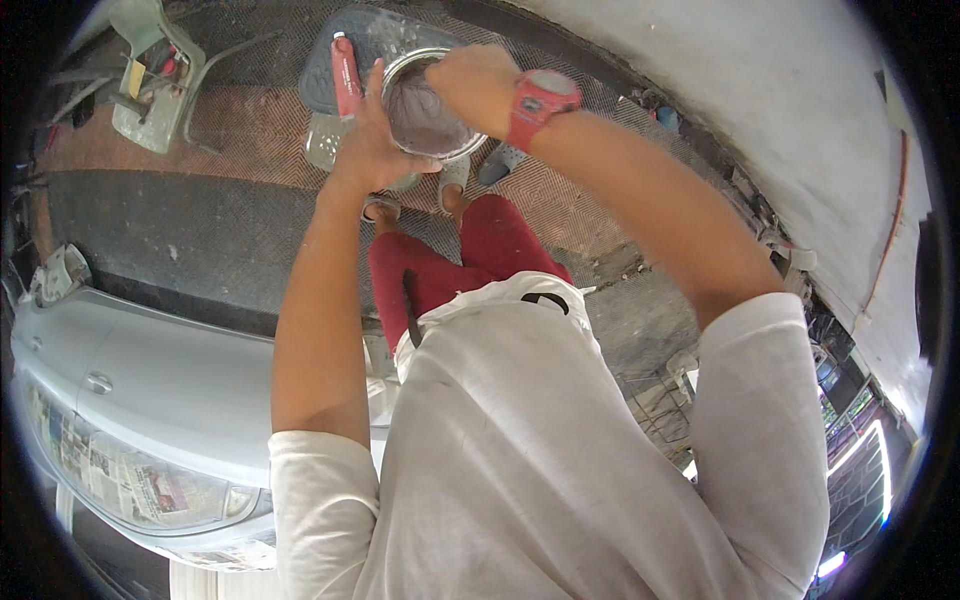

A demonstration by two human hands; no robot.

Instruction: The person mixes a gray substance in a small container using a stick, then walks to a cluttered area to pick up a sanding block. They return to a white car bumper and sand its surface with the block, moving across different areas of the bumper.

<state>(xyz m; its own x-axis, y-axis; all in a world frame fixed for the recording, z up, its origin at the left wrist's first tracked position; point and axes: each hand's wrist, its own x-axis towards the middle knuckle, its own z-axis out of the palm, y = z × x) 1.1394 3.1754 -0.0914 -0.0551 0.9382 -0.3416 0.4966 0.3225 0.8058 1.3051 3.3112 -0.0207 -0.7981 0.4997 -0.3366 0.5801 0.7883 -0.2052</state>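
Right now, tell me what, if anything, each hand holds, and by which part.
The left hand cups the can by its near-left side. The right hand curls over the can; anything held there is hidden.

We see a round, pale-rimmed tin (462, 153), uncovered, its wide mouth turned up toward us. Inside, we see a mauve-grey paste (420, 115), its surface uneven and spread toward the walls. The tin overlaps the near edge of a dark grey surface (390, 35); we cannot tell whether it rests there.
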